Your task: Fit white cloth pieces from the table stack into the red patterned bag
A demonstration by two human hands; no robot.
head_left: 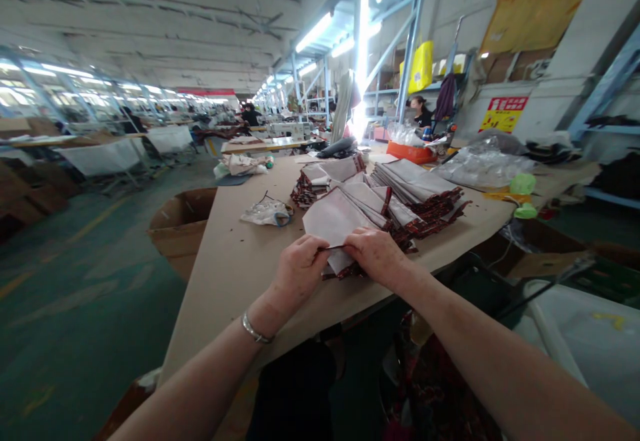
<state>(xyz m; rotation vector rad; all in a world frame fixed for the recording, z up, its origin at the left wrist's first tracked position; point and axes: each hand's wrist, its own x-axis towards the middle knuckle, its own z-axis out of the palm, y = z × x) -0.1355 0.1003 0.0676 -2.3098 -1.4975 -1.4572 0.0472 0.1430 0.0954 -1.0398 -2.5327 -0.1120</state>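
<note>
A white fabric piece [333, 218] with a dark edge is raised at the near side of the table. My left hand [301, 266] pinches its near edge on the left, thumb and fingers pressed together. Close beside it, my right hand [376, 254] grips the same edge on the right. Under and behind the hands lie more white pieces with dark red patterned edges. One stack [417, 191] sits to the right, and another pile [320, 178] is farther back. Fingertips partly hide the held edge.
A crumpled clear bag [267, 212] lies left of the fabric on the table [225, 261]. Farther back are an orange tray [411, 152] and a large plastic bag [485, 164]. An open cardboard box [183, 228] stands at the table's left side. A person [421, 116] is in the background.
</note>
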